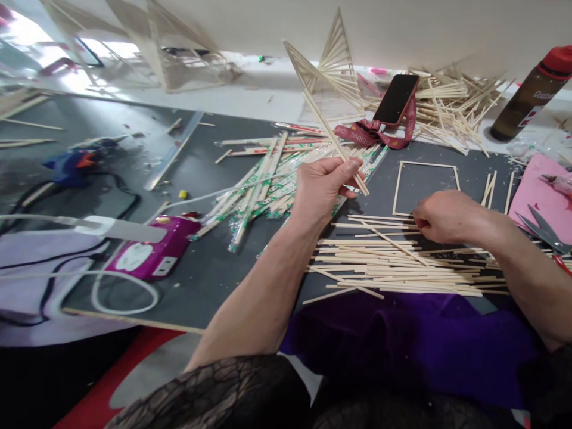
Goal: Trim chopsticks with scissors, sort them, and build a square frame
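Bamboo chopsticks (322, 120) stick up and away from my left hand (322, 186), which pinches them near their lower ends between thumb and fingers. My right hand (447, 217) is curled closed over the ends of loose chopsticks (384, 262) lying in a spread pile on the table. Its fingertips are turned down, so whatever they grip is hidden. Just behind that hand, a rectangular frame of thin sticks (397, 187) lies flat, one corner partly covered. Wrapped chopsticks (257, 193) in clear and green packets lie heaped beyond my left forearm.
A purple box (154, 247) with a white cable and a blue glue gun (74, 164) are at left. Behind stand a phone (397, 100), a stick model (337, 59), a stick heap (447, 98) and a bottle (529, 95). Scissors (543, 229) lie at right. Purple cloth (402, 339) hangs in front.
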Demonstrator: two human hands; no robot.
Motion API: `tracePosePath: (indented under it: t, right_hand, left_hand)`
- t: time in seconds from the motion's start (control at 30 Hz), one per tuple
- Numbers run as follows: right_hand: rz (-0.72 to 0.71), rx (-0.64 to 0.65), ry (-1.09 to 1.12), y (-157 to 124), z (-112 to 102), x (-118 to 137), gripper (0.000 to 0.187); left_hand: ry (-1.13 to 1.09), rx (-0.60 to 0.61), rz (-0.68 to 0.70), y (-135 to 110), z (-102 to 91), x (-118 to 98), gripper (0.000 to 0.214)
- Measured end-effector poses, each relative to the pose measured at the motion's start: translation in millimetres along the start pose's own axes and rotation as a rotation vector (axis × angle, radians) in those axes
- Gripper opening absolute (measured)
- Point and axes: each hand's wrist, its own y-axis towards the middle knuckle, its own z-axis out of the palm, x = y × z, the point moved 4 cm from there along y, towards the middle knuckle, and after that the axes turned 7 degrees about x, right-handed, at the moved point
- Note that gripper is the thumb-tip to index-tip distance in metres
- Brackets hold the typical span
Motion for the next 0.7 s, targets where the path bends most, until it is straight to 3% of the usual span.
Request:
tracePosePath:
  t: [0.2, 0.43, 0.7]
  right_hand:
    - [-0.081, 0.021, 0.072, -8.7, -3.0, -1.3, 0.024]
    - [0.03, 0.008, 0.056, -8.0, -8.7, -18.1, 0.027]
    - [0.06, 0.041, -0.007, 4.9, 8.7, -14.2, 0.028]
  left_hand:
    - [0.035, -0.013, -0.014, 0.0, -0.5, 0.3, 0.023]
    - [0.022, -0.016, -0.022, 0.0, 0.5, -0.6, 0.014]
    - [0.034, -0.017, -0.029, -0.3, 1.8, -1.6, 0.015]
